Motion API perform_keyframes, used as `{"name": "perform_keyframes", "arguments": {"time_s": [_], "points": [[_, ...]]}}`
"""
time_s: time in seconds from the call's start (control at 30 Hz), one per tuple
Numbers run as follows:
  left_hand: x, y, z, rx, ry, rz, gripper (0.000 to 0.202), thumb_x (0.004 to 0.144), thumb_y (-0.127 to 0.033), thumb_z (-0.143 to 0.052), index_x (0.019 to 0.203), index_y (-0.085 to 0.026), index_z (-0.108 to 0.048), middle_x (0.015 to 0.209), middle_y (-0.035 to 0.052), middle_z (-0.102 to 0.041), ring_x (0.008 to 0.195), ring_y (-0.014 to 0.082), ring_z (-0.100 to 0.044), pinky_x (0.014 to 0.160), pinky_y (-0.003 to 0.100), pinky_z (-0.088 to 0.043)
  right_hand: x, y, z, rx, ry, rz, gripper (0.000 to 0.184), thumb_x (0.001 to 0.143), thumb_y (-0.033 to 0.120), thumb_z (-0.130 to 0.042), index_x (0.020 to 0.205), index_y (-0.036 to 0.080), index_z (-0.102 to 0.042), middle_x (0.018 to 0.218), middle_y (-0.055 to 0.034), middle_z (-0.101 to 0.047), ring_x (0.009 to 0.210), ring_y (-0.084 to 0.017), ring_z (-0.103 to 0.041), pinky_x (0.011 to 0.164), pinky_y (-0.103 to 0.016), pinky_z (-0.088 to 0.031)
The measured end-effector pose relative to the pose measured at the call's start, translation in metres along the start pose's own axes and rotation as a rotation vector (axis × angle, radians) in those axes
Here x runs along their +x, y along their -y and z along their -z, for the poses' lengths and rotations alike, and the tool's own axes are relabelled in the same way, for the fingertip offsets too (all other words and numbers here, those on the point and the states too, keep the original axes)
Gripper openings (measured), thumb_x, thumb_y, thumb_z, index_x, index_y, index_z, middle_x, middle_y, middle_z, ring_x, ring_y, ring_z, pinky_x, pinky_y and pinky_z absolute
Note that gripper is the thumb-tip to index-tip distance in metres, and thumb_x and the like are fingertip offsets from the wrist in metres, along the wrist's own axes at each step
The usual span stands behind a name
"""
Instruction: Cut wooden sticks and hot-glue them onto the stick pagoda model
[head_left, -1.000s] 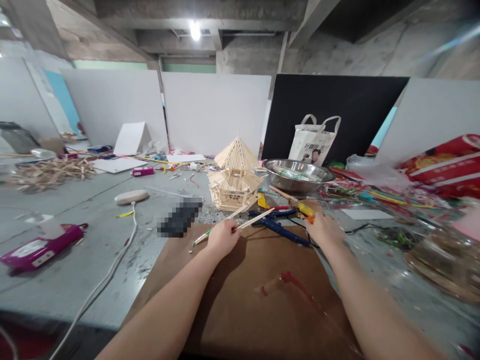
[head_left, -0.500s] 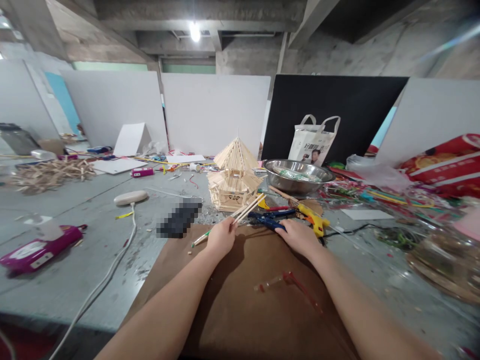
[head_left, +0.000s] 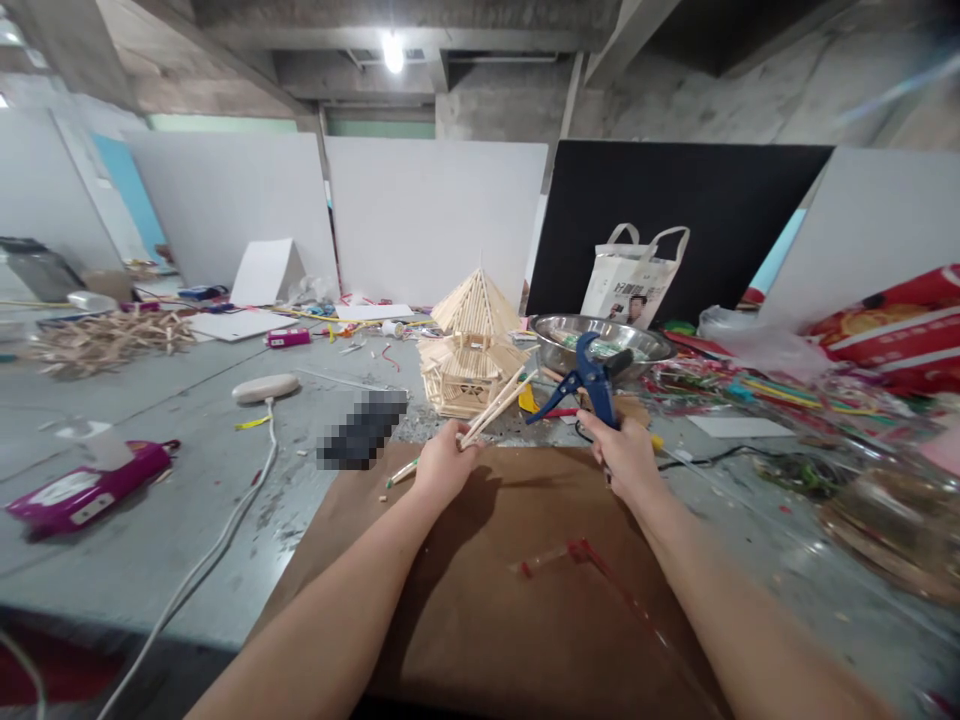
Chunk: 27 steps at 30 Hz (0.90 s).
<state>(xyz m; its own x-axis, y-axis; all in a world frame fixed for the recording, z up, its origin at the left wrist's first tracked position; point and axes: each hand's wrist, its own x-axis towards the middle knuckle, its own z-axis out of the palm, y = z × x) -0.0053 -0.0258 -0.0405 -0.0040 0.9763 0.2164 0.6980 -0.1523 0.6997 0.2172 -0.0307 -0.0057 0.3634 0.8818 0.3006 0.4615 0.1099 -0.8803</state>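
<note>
My left hand (head_left: 446, 465) is closed around a few thin wooden sticks (head_left: 498, 402), which point up and to the right. In my right hand (head_left: 630, 462) is a blue pipe cutter (head_left: 596, 385), gripped by one handle with its hooked jaw upward and raised off the table. Just beyond both hands stands a small pagoda model (head_left: 476, 355) built from wooden sticks. A short stick with a green end (head_left: 403, 473) lies beside my left hand. Below my hands spreads a brown sheet (head_left: 487, 620), and a clear piece with red parts (head_left: 579, 552) rests on it.
A steel bowl (head_left: 544, 345) sits behind the cutter, near a white tote bag (head_left: 611, 280). Colourful strips (head_left: 697, 385) clutter the right. To the left are a blurred-out dark object (head_left: 364, 430), a white cable (head_left: 244, 510), a purple power strip (head_left: 97, 490) and a stick pile (head_left: 112, 340).
My right hand has lifted the blue pipe cutter from the table, and its jaw now points up. My left hand keeps the sticks in nearly the same place.
</note>
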Motion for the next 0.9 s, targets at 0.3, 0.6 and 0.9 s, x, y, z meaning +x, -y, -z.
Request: {"name": "perform_keyframes", "arguments": {"time_s": [0.3, 0.6, 0.9], "points": [[-0.006, -0.008, 0.005, 0.213, 0.127, -0.137, 0.034, 0.084, -0.039, -0.026, 0.098, -0.023, -0.052, 0.081, 0.0051, -0.064, 0.077, 0.0183, -0.059, 0.063, 0.024, -0.037, -0.010, 0.009, -0.005, 0.621, 0.326, -0.203, 0.025, 0.057, 0.030, -0.060, 0.077, 0.022, -0.048, 0.084, -0.0011, -0.063, 0.066, -0.015, -0.061, 0.059, -0.032, -0.050], [-0.010, -0.014, 0.007, 0.366, 0.164, -0.107, 0.044, 0.084, -0.041, -0.018, 0.095, -0.021, -0.055, 0.086, 0.0087, -0.064, 0.080, 0.0222, -0.059, 0.065, 0.028, -0.039, -0.014, 0.007, -0.012, 0.763, 0.450, -0.060, 0.024, 0.065, 0.027, -0.048, 0.089, 0.026, -0.051, 0.109, -0.0007, -0.056, 0.103, -0.020, -0.051, 0.078, -0.040, -0.046], [-0.009, -0.010, 0.003, 0.417, 0.108, -0.145, 0.040, 0.085, -0.037, -0.020, 0.094, -0.020, -0.055, 0.098, 0.0087, -0.059, 0.092, 0.0215, -0.053, 0.076, 0.031, -0.038, -0.008, 0.001, -0.015, 0.758, 0.106, -0.117, 0.046, 0.056, 0.015, -0.047, 0.100, 0.028, -0.046, 0.113, -0.0006, -0.053, 0.108, -0.020, -0.048, 0.078, -0.036, -0.045]]}}
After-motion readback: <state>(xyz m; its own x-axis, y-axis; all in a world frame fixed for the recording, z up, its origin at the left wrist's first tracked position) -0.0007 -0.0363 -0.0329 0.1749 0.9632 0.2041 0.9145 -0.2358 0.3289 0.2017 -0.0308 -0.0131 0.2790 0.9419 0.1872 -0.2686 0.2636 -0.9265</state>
